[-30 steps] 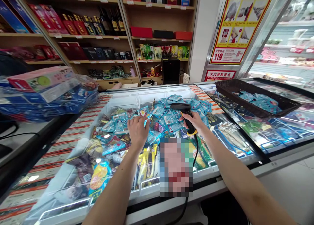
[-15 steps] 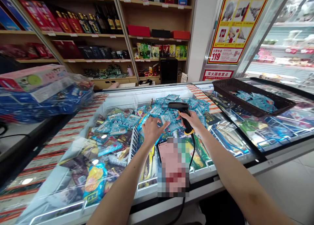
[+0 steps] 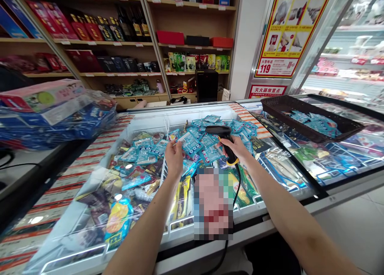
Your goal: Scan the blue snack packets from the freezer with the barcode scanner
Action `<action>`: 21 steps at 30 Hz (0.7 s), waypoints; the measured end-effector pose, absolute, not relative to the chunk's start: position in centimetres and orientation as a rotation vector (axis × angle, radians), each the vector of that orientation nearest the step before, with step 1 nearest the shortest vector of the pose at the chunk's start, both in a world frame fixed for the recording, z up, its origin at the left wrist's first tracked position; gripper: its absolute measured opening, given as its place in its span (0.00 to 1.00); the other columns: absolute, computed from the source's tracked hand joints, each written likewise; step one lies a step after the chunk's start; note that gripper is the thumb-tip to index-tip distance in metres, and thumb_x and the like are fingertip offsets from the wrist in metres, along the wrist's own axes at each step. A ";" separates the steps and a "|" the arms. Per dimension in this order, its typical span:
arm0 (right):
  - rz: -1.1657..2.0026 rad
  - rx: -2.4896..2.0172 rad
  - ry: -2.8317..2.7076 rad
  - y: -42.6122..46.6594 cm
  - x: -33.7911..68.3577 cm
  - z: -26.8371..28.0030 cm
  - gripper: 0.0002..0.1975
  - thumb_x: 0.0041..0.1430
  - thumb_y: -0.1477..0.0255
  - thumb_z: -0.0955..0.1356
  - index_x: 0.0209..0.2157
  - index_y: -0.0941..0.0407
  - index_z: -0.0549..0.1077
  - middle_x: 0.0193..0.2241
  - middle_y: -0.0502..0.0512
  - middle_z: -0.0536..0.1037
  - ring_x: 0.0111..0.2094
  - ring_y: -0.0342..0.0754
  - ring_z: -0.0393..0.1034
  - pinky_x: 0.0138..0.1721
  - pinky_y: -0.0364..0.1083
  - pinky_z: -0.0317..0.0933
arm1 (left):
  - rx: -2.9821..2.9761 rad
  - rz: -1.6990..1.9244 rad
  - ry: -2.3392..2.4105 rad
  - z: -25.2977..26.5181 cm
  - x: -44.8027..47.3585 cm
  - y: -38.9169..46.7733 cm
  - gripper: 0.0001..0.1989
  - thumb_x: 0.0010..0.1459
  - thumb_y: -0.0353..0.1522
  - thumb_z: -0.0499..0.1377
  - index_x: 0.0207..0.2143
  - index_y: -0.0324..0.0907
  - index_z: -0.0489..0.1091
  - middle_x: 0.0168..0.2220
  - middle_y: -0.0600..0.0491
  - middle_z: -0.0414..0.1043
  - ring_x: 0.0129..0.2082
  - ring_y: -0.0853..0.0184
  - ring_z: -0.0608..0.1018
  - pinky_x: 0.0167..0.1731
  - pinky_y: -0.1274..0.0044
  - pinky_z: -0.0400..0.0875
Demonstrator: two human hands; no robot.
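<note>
Here, a person's left hand (image 3: 174, 157) is pinching a blue packet (image 3: 190, 144) by its left edge, just to that hand's right, while the right hand (image 3: 235, 147) is gripping a scanner (image 3: 219, 130), fingers wrapped around its handle. Below the right hand, a cord (image 3: 238, 181) is hanging. Around and beyond both hands, more packets (image 3: 212, 153) are lying heaped; farther right, a basket (image 3: 274, 106) is holding others.

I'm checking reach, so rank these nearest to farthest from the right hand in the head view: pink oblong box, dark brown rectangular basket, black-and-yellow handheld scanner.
1. Black-and-yellow handheld scanner: gripped in the right hand.
2. Dark brown rectangular basket: to the hand's right.
3. Pink oblong box: far to the left.
</note>
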State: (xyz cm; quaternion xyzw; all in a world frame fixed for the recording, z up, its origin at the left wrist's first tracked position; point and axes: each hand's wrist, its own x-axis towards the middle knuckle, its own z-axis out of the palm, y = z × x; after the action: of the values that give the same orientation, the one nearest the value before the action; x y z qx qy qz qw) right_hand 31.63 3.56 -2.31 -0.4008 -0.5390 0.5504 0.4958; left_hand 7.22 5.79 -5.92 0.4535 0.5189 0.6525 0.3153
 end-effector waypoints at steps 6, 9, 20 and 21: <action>1.326 -0.933 -1.376 3.5 31.5 -2.3 0.18 0.51 0.57 0.70 0.34 0.57 0.69 0.26 0.53 0.77 0.17 0.41 0.65 0.16 0.41 0.59 | 1.196 1.795 1.235 -5.9 7.1 6.0 0.23 0.50 0.40 0.62 0.47 0.39 0.67 0.25 0.57 0.67 0.22 0.74 0.68 0.21 0.80 0.67; 1.300 -0.902 -1.448 3.4 31.5 -2.6 0.18 0.53 0.56 0.69 0.34 0.57 0.69 0.30 0.54 0.78 0.17 0.40 0.64 0.17 0.42 0.59 | 1.201 1.805 1.221 -6.0 7.1 6.0 0.23 0.49 0.39 0.62 0.47 0.39 0.68 0.26 0.57 0.67 0.22 0.74 0.68 0.21 0.80 0.68; 1.249 -0.931 -1.656 3.1 31.2 -2.6 0.19 0.54 0.54 0.67 0.37 0.57 0.68 0.33 0.56 0.78 0.18 0.39 0.65 0.18 0.42 0.59 | 1.153 1.794 1.187 -6.1 6.9 6.0 0.18 0.50 0.40 0.62 0.41 0.38 0.69 0.28 0.54 0.68 0.25 0.73 0.70 0.23 0.80 0.69; 1.247 -0.928 -1.663 3.1 31.2 -2.6 0.19 0.54 0.54 0.67 0.36 0.57 0.68 0.33 0.56 0.78 0.18 0.39 0.65 0.18 0.42 0.59 | 1.150 1.794 1.186 -6.1 6.9 6.0 0.18 0.50 0.40 0.62 0.41 0.38 0.69 0.28 0.54 0.68 0.25 0.73 0.70 0.23 0.80 0.69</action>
State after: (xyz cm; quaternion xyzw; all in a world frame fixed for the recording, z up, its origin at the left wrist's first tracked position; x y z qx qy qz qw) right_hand 31.18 3.14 -2.63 -0.3702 -0.6631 0.4975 0.4193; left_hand 6.91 6.01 -6.09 0.4428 0.4566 0.6908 0.3440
